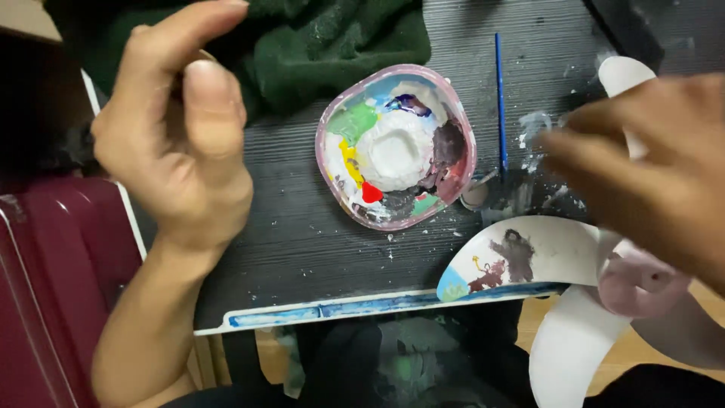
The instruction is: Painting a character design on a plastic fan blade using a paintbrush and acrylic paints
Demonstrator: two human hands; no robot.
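Note:
My left hand (177, 128) hovers over the left side of a dark table (302, 242), fingers loosely curled with nothing in them. My right hand (649, 174) is blurred at the right, above a white fan-shaped piece (574, 302) with curved blades. Whether it holds that piece I cannot tell. One blade (521, 257) carries small painted figures in brown, purple and yellow. Between my hands sits a pink-rimmed palette bowl (396, 147) smeared with green, yellow, red, purple and white paint.
A thin blue brush (500, 98) lies right of the bowl beside white paint smears. A dark green cloth (332, 38) is bunched at the back. A dark red case (53, 287) stands left. The table's front edge (340, 308) is stained blue.

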